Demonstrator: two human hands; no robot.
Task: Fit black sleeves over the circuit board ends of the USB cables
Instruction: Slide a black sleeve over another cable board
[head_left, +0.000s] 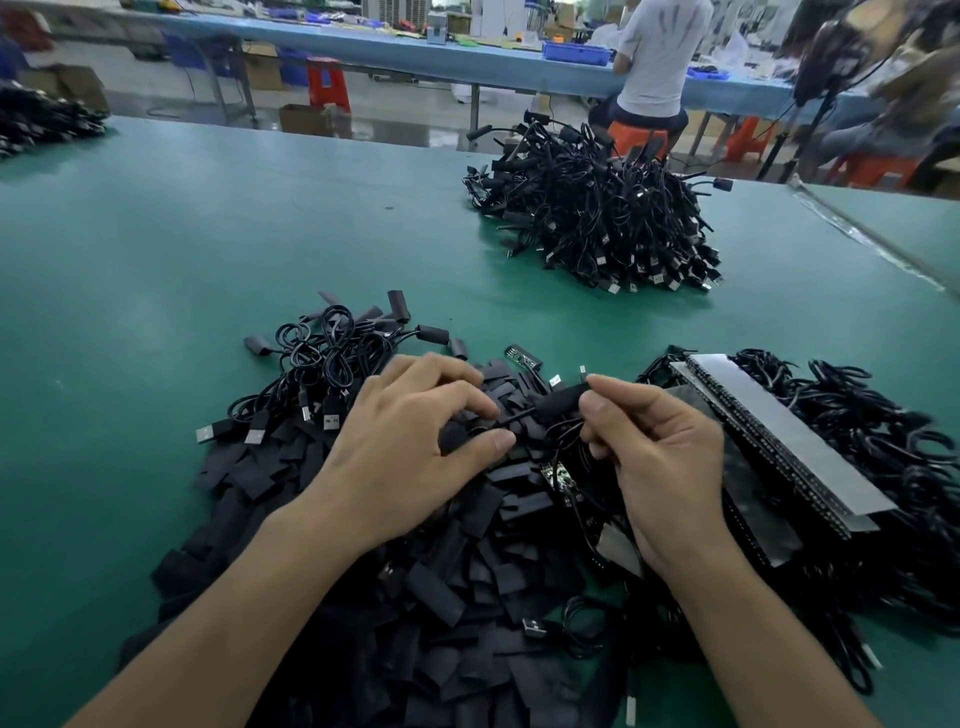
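Item — sleeve (558, 401), black, held just above the sleeve heap (431, 587) on the green table (156, 260). Its right end is pinched between thumb and forefinger of the right hand (665, 467). The left hand (410, 447) is curled at the thin cable (511, 418) trailing from the sleeve — grip not discernible. Step judged: the sleeve is being seated over the board end. Next called for: a straight push home against a steadied cable.
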